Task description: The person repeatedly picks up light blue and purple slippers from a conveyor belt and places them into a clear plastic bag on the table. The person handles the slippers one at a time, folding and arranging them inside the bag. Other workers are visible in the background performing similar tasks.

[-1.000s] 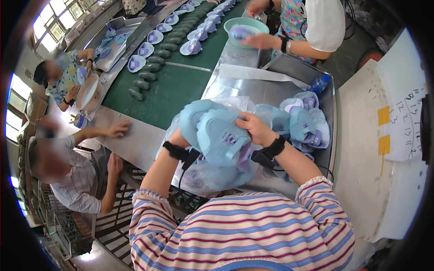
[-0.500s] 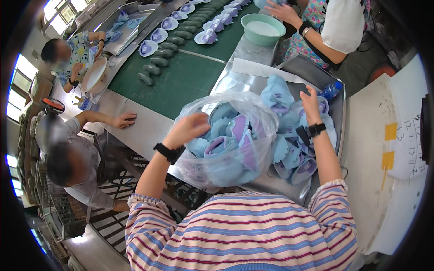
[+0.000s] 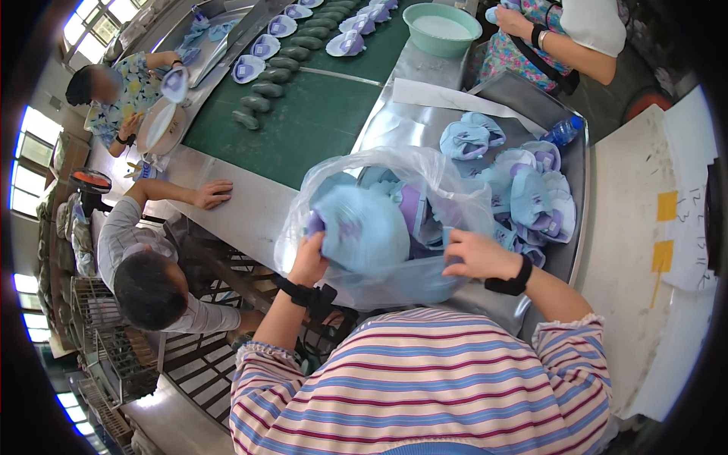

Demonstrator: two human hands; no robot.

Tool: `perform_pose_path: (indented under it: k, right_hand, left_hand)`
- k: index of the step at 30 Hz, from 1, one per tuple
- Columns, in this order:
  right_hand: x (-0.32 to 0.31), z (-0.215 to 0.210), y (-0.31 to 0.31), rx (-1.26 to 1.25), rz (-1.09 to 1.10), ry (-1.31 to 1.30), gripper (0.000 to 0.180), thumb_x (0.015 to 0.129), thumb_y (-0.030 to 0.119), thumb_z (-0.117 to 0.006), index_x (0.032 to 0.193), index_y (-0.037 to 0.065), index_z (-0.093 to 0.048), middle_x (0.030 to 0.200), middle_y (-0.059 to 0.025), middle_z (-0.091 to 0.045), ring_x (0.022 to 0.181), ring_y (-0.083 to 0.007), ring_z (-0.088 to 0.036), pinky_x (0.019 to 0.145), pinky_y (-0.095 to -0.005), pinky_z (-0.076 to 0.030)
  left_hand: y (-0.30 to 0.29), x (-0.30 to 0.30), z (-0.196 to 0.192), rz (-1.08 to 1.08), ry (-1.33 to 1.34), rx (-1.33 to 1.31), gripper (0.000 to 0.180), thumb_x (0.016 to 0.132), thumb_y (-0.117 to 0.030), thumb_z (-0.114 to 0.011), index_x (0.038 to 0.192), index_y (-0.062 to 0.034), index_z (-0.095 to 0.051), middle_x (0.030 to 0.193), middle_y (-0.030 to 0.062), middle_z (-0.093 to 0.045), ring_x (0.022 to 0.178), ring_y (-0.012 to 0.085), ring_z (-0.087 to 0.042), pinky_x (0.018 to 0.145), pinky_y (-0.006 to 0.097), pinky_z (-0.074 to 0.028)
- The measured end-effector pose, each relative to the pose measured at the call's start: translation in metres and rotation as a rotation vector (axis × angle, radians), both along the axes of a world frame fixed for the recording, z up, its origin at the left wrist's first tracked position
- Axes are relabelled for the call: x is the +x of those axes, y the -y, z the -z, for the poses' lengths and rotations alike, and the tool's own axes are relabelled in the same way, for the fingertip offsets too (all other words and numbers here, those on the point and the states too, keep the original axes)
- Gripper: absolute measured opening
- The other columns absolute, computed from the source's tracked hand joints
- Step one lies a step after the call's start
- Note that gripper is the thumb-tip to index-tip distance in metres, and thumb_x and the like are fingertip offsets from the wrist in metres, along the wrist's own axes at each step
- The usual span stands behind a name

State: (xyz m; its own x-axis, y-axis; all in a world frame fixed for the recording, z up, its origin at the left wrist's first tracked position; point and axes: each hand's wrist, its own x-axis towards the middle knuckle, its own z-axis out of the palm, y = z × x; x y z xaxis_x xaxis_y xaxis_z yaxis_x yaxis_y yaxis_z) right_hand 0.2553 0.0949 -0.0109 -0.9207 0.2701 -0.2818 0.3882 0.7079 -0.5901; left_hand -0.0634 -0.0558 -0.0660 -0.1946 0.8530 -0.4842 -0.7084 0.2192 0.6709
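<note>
My left hand (image 3: 309, 260) grips a light blue shoe upper (image 3: 362, 231) with purple lining, smeared by motion, over the open mouth of a clear plastic bag (image 3: 303, 205). More blue and purple uppers fill the bag, partly hidden by the raised one. At the bag's right side my right hand (image 3: 485, 256) has its fingers closed on the edge of another light blue piece (image 3: 447, 236), which looks like an upper too. Loose uppers (image 3: 531, 199) lie heaped in the metal tray, right of the bag. Two more uppers (image 3: 466, 139) rest apart, beyond the heap.
Beyond the bag runs a green conveyor belt (image 3: 318, 114) with rows of dark shoe lasts (image 3: 267, 89) and purple uppers. A green basin (image 3: 441, 30) and a blue-capped bottle (image 3: 563, 130) stand at the far right. Co-workers sit at left; one's hand (image 3: 212, 194) rests on the table edge.
Both hands were empty. The left now holds an upper over the bag; the right has come from the tray's heap to the bag's right side. The uppers in the tray lie differently.
</note>
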Motion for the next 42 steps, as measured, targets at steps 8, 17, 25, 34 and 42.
perform_pose_path:
  k: [8,17,25,34,42]
  right_hand:
    - [-0.057,-0.021,-0.004,-0.417,0.499,-0.416,0.079,0.079,0.04,-0.068,0.137,0.006,-0.026,0.118,-0.0154,-0.048,0.098,-0.0212,-0.055,0.075,-0.0325,-0.048]
    - [-0.091,-0.005,-0.018,-0.826,0.747,-0.744,0.07,0.066,0.013,-0.08,0.123,0.001,-0.04,0.122,-0.0124,-0.046,0.112,-0.0211,-0.045,0.086,-0.0342,-0.045]
    - [-0.092,-0.021,0.004,0.11,0.441,-0.835,0.034,0.061,0.008,-0.077,0.088,-0.001,-0.057,0.136,-0.0178,-0.031,0.115,-0.0384,-0.039,0.091,-0.0434,-0.041]
    - [-0.075,-0.024,0.015,0.596,0.165,-1.012,0.008,0.07,0.01,-0.064,0.074,0.01,-0.056,0.107,-0.0082,-0.057,0.105,-0.0294,-0.051,0.099,-0.0454,-0.035]
    - [-0.038,-0.035,0.008,-0.484,0.47,-0.657,0.038,0.072,-0.001,-0.067,0.108,0.002,-0.058,0.1,-0.0044,-0.062,0.095,-0.0222,-0.059,0.091,-0.0302,-0.042]
  left_hand:
    - [-0.024,0.069,-0.018,-0.386,0.025,0.205,0.026,0.089,-0.013,-0.046,0.111,-0.0017,-0.055,0.11,0.01,-0.058,0.106,0.0223,-0.055,0.087,0.038,-0.045]
    - [-0.022,0.062,-0.055,0.057,0.129,0.644,0.083,0.08,-0.054,-0.055,0.139,-0.0043,-0.024,0.136,0.0125,-0.039,0.125,0.0305,-0.039,0.104,0.044,-0.031]
    - [-0.033,-0.002,-0.006,0.431,0.183,0.276,0.078,0.082,-0.056,-0.054,0.137,-0.0061,-0.032,0.133,0.0104,-0.045,0.118,0.0236,-0.047,0.099,0.039,-0.038]
    - [-0.049,0.022,-0.026,0.066,0.25,0.315,0.056,0.074,-0.025,-0.054,0.123,0.001,-0.047,0.113,0.0142,-0.059,0.106,0.0281,-0.055,0.093,0.042,-0.044]
    - [-0.051,0.012,-0.015,-0.088,0.344,0.398,0.052,0.076,-0.028,-0.054,0.12,0.0001,-0.049,0.112,0.0133,-0.059,0.099,0.0276,-0.057,0.088,0.04,-0.045]
